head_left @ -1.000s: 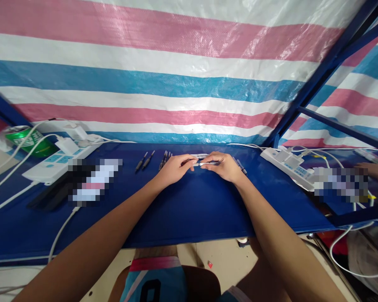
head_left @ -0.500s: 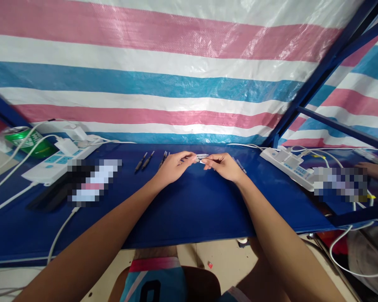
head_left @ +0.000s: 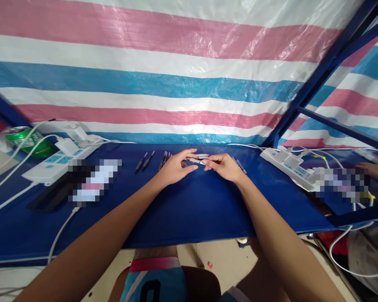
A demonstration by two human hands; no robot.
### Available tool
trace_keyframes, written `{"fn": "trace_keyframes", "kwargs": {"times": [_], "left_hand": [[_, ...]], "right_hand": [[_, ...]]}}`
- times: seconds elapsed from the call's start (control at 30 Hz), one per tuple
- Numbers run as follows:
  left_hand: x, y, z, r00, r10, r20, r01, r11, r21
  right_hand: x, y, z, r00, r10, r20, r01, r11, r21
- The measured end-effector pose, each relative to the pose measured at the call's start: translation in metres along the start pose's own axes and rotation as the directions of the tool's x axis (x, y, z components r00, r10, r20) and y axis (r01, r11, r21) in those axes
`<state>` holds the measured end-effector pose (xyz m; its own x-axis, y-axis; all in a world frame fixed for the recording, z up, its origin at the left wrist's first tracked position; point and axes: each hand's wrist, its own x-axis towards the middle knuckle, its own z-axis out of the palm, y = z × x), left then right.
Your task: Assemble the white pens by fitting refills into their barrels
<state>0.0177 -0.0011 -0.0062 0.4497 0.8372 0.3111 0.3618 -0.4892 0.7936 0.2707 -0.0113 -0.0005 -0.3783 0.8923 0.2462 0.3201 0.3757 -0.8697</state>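
In the head view my right hand (head_left: pixel 221 165) pinches a slim pen (head_left: pixel 195 160), pale and held almost level above the desk. The pen's left end reaches into the gap of my left hand (head_left: pixel 175 167), whose thumb and fingers are spread apart. Whether the pen touches the left palm, I cannot tell. Behind the fingertips lie some pale pen parts (head_left: pixel 202 156). Several more pens or pen parts (head_left: pixel 164 159) lie behind the left hand, partly covered by it. To the right of my right hand are a few thin pieces (head_left: pixel 241 166).
Two dark pen pieces (head_left: pixel 145 161) lie left on the blue desk (head_left: pixel 189 209). A white power strip (head_left: pixel 55 164), green can (head_left: pixel 31 141) and blurred phone (head_left: pixel 96 182) are at left. Another power strip (head_left: pixel 286 167) stands right, near another person's hand (head_left: pixel 374 172). A striped sheet (head_left: pixel 176 84) hangs behind.
My left fingers have parted from a pinch near the right fingertips. More of the pen now shows between the hands. The right hand has hardly moved.
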Motion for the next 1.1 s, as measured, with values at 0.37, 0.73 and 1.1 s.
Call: {"fn": "trace_keyframes", "kwargs": {"times": [0.37,0.73,1.1], "left_hand": [[0.001,-0.003,0.000,0.999,-0.041,-0.018,0.041,0.999,-0.002],[0.001,-0.004,-0.004,0.996,0.057,-0.061,-0.050,0.992,0.114],[0.003,-0.003,-0.020,0.992,0.023,-0.124,0.009,0.968,0.253]], "right_hand": [[0.000,0.008,0.001,1.000,-0.001,0.013,0.001,1.000,0.020],[0.001,0.012,-0.002,0.996,0.018,0.089,-0.024,0.997,0.070],[0.003,0.024,-0.009,0.997,-0.001,-0.076,-0.003,0.998,-0.060]]}}
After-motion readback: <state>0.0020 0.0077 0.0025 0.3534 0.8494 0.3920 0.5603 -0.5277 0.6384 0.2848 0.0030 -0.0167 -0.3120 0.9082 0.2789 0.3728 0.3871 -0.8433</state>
